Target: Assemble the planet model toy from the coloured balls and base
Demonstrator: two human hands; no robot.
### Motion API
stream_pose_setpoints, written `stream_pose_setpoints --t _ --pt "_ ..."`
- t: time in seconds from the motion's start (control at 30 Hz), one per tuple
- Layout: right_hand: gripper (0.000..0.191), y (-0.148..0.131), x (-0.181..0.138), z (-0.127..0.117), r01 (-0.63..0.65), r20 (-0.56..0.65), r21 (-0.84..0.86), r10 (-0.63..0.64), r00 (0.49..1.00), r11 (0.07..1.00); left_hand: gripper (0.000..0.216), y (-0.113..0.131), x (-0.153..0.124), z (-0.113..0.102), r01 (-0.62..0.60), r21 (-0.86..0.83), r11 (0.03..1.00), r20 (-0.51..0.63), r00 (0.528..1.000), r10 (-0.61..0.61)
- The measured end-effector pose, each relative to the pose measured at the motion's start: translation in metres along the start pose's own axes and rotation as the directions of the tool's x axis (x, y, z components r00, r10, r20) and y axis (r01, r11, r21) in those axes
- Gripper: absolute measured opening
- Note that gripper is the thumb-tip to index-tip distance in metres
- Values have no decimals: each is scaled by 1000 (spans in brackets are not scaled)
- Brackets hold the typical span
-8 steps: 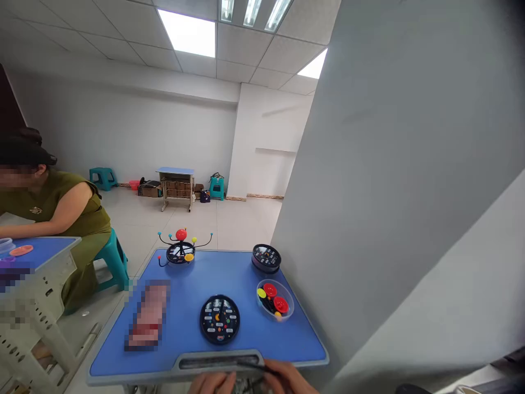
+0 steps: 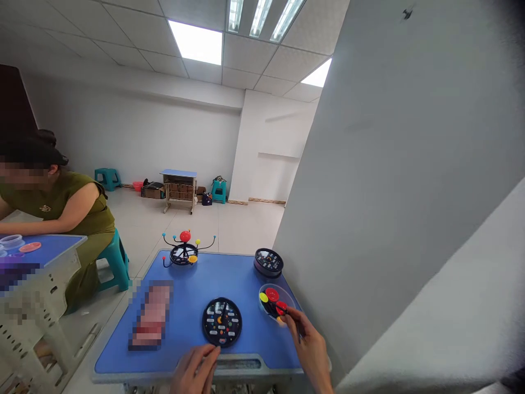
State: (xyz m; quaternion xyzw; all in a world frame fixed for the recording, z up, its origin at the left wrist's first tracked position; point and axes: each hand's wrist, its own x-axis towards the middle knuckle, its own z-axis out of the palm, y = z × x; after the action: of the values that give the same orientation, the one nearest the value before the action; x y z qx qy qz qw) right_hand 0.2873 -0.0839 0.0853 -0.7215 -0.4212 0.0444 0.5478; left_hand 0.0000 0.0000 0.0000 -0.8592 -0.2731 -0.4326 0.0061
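My right hand [image 2: 308, 346] reaches into a clear shallow dish [image 2: 262, 307] at the table's right side. Its fingertips rest on a red round piece [image 2: 280, 307]; I cannot see whether they grip it. Another red piece [image 2: 271, 294] and a yellow one [image 2: 263, 297] lie in the same dish. My left hand [image 2: 192, 371] sits at the front edge of the blue table [image 2: 184, 284], fingers loosely bent and holding nothing. Its fingertips are just short of a black round disc [image 2: 222, 322] with small coloured dots.
A black model with a red ball and thin arms [image 2: 185, 251] stands at the table's far edge, a second black disc [image 2: 268, 261] at the far right. A blurred pinkish item [image 2: 151, 316] lies left. A grey wall [image 2: 389, 191] rises right. A seated person [image 2: 61, 213] works at another table.
Both hands have come up from below the table's front edge. The right one went forward to the dish, the left one to the edge by the black disc. The view shifted slightly.
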Motion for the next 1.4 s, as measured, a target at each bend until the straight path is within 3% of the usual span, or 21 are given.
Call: stream_pose_setpoints --t 0.1,0.27,0.57,0.83,0.97,1.03,1.23,1.4 --pt "47 13 27 7 36 -59 -160 -46 997 986 33 -21 12 -1 -23 -33 999 66 998 25" --pt "46 28 51 8 73 -84 -276 -100 991 958 34 -39 20 12 88 -37 995 70 994 -85" --pt "42 52 43 7 151 -47 -463 -195 980 873 38 -46 6 25 -40 117 992 102 994 28" --pt "38 54 40 11 372 45 -665 -463 885 648 38 -43 7 27 -30 121 992 82 996 21" --pt "41 55 53 17 499 80 -659 -607 791 563 38 -45 6 30 -28 122 992 85 996 18" --pt "41 55 60 22 519 72 -651 -635 769 555 39 -47 3 33 -28 136 990 94 995 15" --pt "37 51 61 32 532 86 -619 -624 777 578 39 -54 -5 39 -74 154 985 93 994 60" --pt "33 51 49 28 540 147 -568 -569 809 621 37 -50 -3 37 -33 155 987 93 996 19"
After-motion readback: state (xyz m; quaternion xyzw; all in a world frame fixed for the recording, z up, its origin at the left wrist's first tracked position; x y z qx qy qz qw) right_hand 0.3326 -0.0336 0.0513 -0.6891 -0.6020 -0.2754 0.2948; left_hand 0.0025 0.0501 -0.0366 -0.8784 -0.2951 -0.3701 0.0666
